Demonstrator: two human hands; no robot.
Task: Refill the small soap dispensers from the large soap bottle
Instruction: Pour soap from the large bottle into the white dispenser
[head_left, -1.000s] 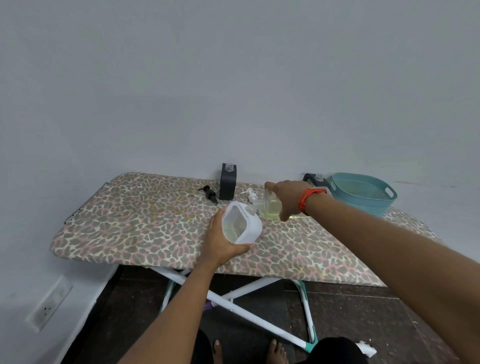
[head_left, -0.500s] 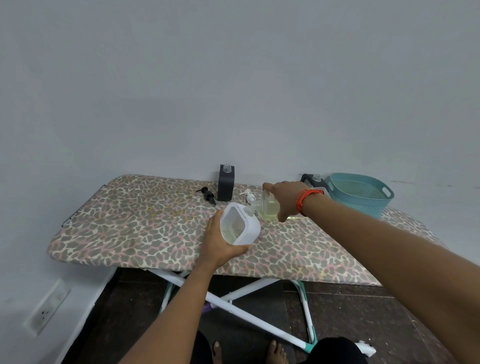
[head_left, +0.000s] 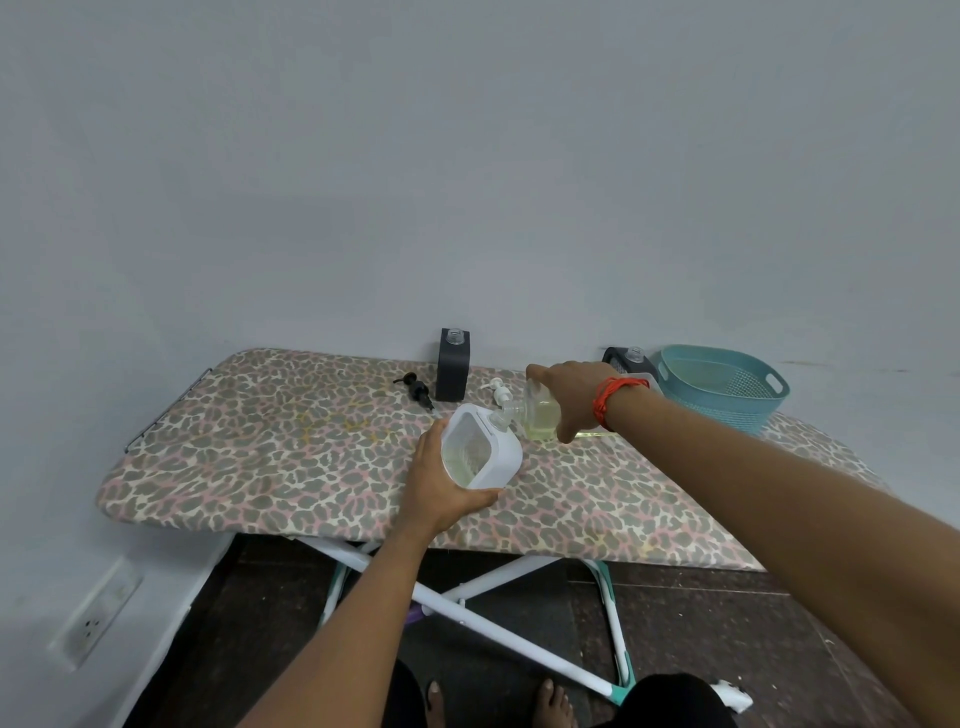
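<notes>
Left hand (head_left: 441, 480): wrapped around the white dispenser (head_left: 480, 447), holding it tilted above the board (head_left: 270, 452), its neck toward the bottle.
Right hand (head_left: 571, 395): closed on the clear bottle (head_left: 540, 415), tipped so its mouth meets the dispenser's neck; yellowish soap lies low inside.
Black dispenser (head_left: 453, 371): upright at the board's far edge, pump off.
Black pump (head_left: 415, 389): lying just left of it.
White pump (head_left: 500, 391): lying behind the bottle.
Basket (head_left: 722, 387): teal, far right.

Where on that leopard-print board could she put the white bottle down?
The ironing board is bare on its left half, left of the black pump head, and along the near edge. It is crowded at the back, from the dark dispenser to the teal basket.
</notes>
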